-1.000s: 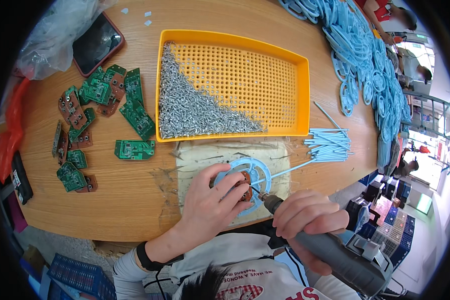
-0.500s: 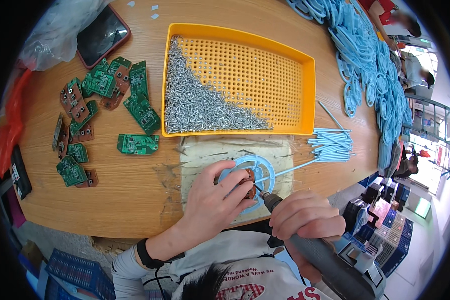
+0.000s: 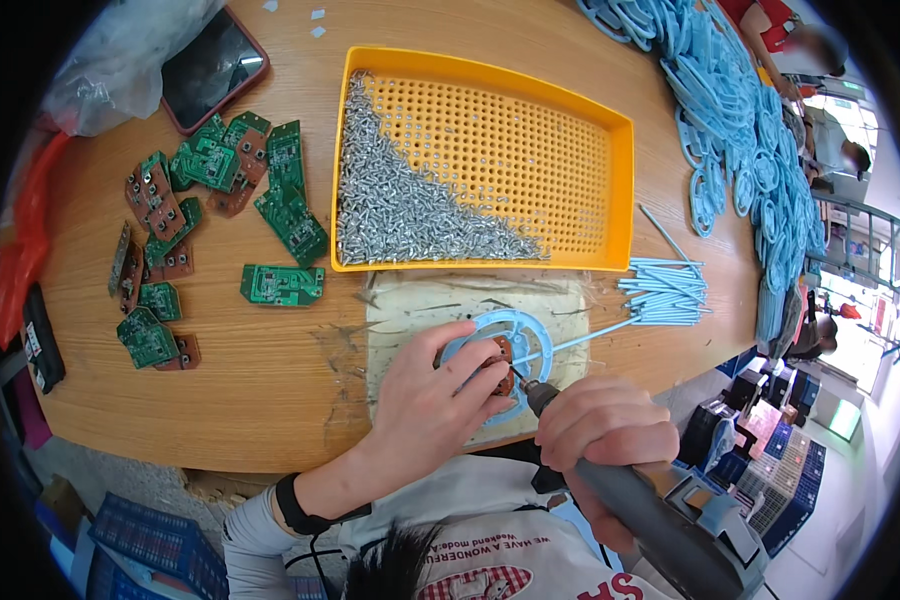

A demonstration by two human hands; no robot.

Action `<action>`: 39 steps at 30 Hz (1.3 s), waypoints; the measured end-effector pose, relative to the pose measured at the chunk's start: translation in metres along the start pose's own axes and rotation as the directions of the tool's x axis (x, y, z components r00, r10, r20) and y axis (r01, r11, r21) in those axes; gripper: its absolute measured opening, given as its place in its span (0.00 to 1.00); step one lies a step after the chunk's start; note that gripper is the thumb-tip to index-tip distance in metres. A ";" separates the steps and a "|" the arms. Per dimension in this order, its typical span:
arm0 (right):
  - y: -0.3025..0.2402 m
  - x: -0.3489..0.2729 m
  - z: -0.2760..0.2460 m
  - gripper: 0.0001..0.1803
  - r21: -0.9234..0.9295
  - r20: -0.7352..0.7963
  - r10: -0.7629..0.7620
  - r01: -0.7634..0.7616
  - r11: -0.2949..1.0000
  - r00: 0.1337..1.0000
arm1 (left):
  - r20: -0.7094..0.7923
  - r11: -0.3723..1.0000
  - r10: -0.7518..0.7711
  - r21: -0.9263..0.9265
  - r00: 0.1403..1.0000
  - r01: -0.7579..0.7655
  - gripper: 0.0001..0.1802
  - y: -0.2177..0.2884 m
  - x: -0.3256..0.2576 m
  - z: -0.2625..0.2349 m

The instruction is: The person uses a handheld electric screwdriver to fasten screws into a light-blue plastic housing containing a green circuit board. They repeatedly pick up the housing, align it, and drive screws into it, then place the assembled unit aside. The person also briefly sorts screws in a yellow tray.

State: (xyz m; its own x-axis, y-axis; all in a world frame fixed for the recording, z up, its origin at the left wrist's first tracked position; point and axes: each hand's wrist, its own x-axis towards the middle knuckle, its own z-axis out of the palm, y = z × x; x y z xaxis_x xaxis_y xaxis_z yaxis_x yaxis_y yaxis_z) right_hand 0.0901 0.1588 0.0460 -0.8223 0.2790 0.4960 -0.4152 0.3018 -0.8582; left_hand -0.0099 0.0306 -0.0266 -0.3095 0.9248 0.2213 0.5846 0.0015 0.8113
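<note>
My left hand (image 3: 432, 392) is closed over a brown circuit board (image 3: 502, 352), its fingertips pressing the board into a round light-blue plastic frame (image 3: 538, 335). A thin light-blue rod (image 3: 590, 335) runs from the frame toward the right. In my right hand (image 3: 610, 425) is a dark electric screwdriver (image 3: 660, 520), gripped near its front end. Its bit points up and left to the board, close to my left fingertips. The exact contact at the tip is hidden by fingers. The frame rests on a pale, scuffed mat (image 3: 395, 300).
Behind the mat stands a yellow perforated tray (image 3: 530, 110) with many small screws (image 3: 400, 205) heaped at its left. Loose circuit boards (image 3: 283, 285) lie left, near a phone (image 3: 213, 70). Light-blue rods (image 3: 665, 292) and piled blue frames (image 3: 720, 110) lie right. Other people are beyond.
The view has shifted slightly. The screwdriver and my right hand have moved a little left, while my left hand stays on the board and frame.
</note>
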 end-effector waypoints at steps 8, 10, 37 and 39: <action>-0.014 0.020 -0.035 0.32 0.137 0.000 0.031 -0.031 0.990 1.000 | -0.006 0.999 -0.005 0.048 1.000 0.005 0.20 0.003 0.001 0.001; -0.018 0.019 -0.037 0.33 0.076 -0.219 0.015 0.001 0.997 0.976 | -0.016 0.999 -0.008 0.042 1.000 0.008 0.18 0.004 0.002 -0.001; 0.047 0.030 -0.059 0.38 -0.244 -0.449 0.099 -0.229 0.942 0.888 | -0.005 0.996 -0.007 0.084 1.000 0.007 0.19 0.013 0.006 0.002; 0.046 0.029 -0.062 0.37 -0.167 -0.410 0.072 -0.153 0.974 0.909 | -0.005 0.993 0.011 0.117 1.000 -0.010 0.21 0.013 0.004 0.004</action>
State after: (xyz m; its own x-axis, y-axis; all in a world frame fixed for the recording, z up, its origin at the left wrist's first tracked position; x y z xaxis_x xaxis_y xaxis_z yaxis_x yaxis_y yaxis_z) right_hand 0.0711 0.2377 0.0290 -0.6182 0.6492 0.4431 -0.2141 0.4032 -0.8897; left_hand -0.0006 0.0357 -0.0170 -0.3067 0.9229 0.2326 0.6717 0.0367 0.7399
